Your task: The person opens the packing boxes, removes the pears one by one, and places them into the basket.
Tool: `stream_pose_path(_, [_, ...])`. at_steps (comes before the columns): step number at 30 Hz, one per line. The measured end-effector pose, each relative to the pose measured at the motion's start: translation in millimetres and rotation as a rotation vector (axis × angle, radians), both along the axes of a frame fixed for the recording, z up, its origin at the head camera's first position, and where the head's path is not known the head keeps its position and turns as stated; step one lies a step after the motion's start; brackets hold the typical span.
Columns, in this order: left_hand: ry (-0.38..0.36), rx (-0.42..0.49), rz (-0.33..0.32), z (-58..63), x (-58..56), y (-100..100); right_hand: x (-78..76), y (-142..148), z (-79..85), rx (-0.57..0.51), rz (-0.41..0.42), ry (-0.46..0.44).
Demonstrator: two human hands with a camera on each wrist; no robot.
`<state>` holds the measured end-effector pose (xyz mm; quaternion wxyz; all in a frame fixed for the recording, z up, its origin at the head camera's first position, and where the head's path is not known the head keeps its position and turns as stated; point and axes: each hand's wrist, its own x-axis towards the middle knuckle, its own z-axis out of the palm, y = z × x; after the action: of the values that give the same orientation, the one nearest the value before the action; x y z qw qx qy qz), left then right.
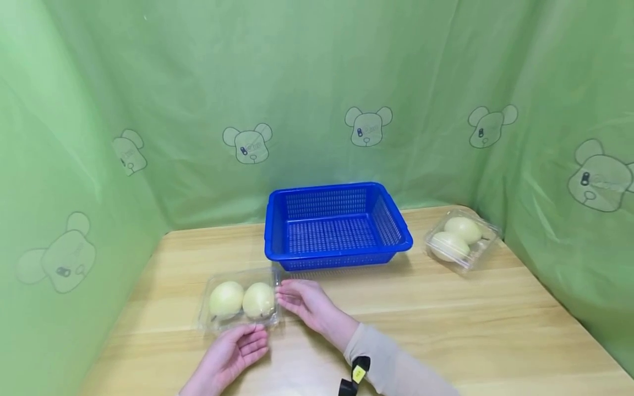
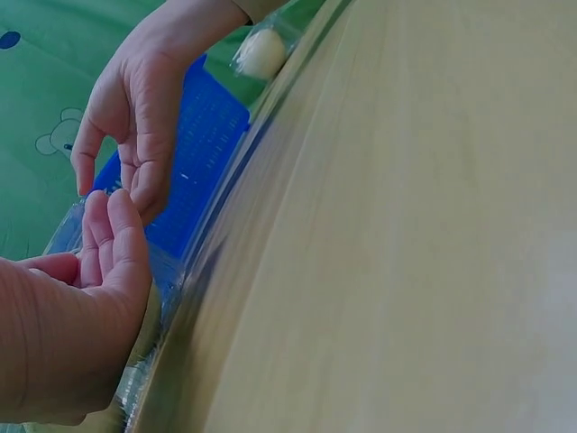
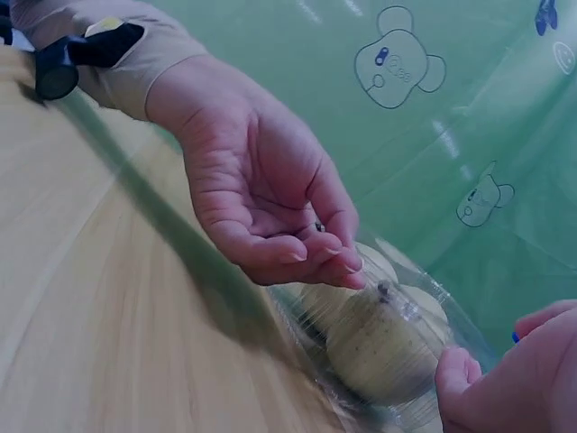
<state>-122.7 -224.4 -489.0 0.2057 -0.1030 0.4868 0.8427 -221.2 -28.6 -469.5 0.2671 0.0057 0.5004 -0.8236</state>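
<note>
A clear plastic box (image 1: 205, 308) with two pale yellow-green pears lies on the wooden table, left of centre. The left pear (image 1: 226, 299) and the right pear (image 1: 258, 301) lie side by side in it. At the box's near edge is my left hand (image 1: 229, 356), palm turned up and fingers loosely bent. My right hand (image 1: 312, 305) is at its right edge, fingertips touching or almost touching the plastic. Seen from the right wrist, the fingers of the right hand (image 3: 270, 189) curve loosely beside the box, thumb near the fingertips. Neither hand visibly grips the box.
Behind the hands stands a blue plastic basket (image 1: 327, 254) with nothing in it. A second clear box (image 1: 465, 267) with two pears sits at the right rear of the wooden table (image 1: 446, 330). Green curtains (image 1: 317, 66) with bear faces enclose the back and sides.
</note>
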Motion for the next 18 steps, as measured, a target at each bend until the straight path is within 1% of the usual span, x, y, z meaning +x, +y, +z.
stream_pose_path(6, [0.015, -0.037, -0.004, -2.8, 1.9, -3.6, -1.1, -5.1, -3.0, 0.094, 0.073, 0.078])
stream_pose_path(9, [0.02, -0.051, 0.002, -4.1, 2.8, -4.0, -3.2, -7.6, -3.3, 0.139, 0.084, 0.106])
stream_pose_path(15, [0.033, -0.069, 0.004, -2.6, 3.8, -5.6, -8.6, -11.0, -0.6, 0.238, 0.142, 0.131])
stream_pose_path(18, [0.034, -0.084, 0.001, -1.2, 3.5, -3.1, -8.8, -14.7, 3.9, 0.262, 0.178, 0.105])
